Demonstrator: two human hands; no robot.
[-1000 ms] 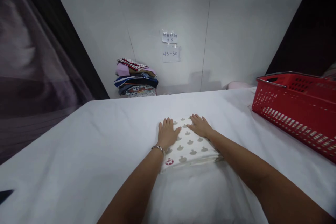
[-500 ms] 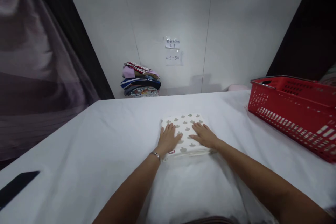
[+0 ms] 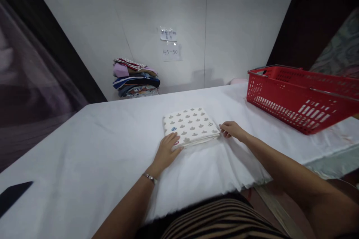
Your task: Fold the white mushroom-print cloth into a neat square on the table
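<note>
A folded white cloth (image 3: 193, 125) with grey cloud-like motifs, plus a few blue and red ones, lies flat on a white-covered table. My left hand (image 3: 168, 149) rests open on its near left corner, fingers stretched out. At the right edge, my right hand (image 3: 231, 130) is closed in a pinch, its fingertips at the cloth's near right corner. How much of the edge sits between those fingers is hard to see. The cloth's layers show along its near side.
A red plastic basket (image 3: 280, 99) with metal handles stands at the right. Folded fabrics (image 3: 136, 80) are stacked by the wall, left of paper labels (image 3: 171, 50). A dark flat object (image 3: 14, 196) lies at the table's left. The table's near edge (image 3: 213, 198) runs before my body.
My right hand has left the cloth's top for its right edge, its fingers now drawn together. My left hand has slid to the near left corner. The view has shifted right.
</note>
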